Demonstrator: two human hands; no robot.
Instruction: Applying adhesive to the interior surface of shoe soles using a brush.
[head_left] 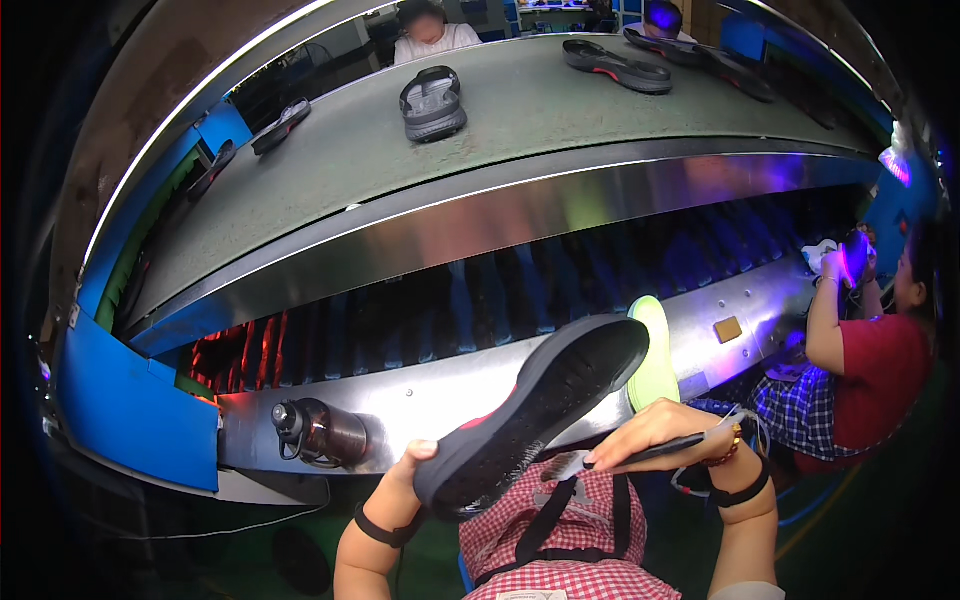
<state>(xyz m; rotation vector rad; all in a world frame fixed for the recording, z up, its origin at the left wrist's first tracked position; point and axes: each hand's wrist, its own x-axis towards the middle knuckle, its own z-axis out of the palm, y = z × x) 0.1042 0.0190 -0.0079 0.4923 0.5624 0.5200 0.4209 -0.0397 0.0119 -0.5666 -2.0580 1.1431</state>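
My left hand (403, 478) grips one end of a black shoe sole (560, 385) with a red patch on its side. The sole is tilted up over the metal ledge, its broad hollow face toward me. Whitish streaks mark that face near the held end. Between the fingers of my right hand (655, 432) is a brush (655, 455) with a dark handle. Its bristles are beside the sole's lower edge; whether they touch it I cannot tell. Behind the sole, a lime-green sole-shaped piece (653, 350) lies partly hidden on the ledge.
A dark bottle (335, 437) stands left on the metal ledge (400, 400). Beyond, a green conveyor belt (350, 140) carries several soles, including a grey-black one (433, 105). A yellowish block (727, 328) lies at right, near a seated co-worker (880, 370). Other people sit across the belt.
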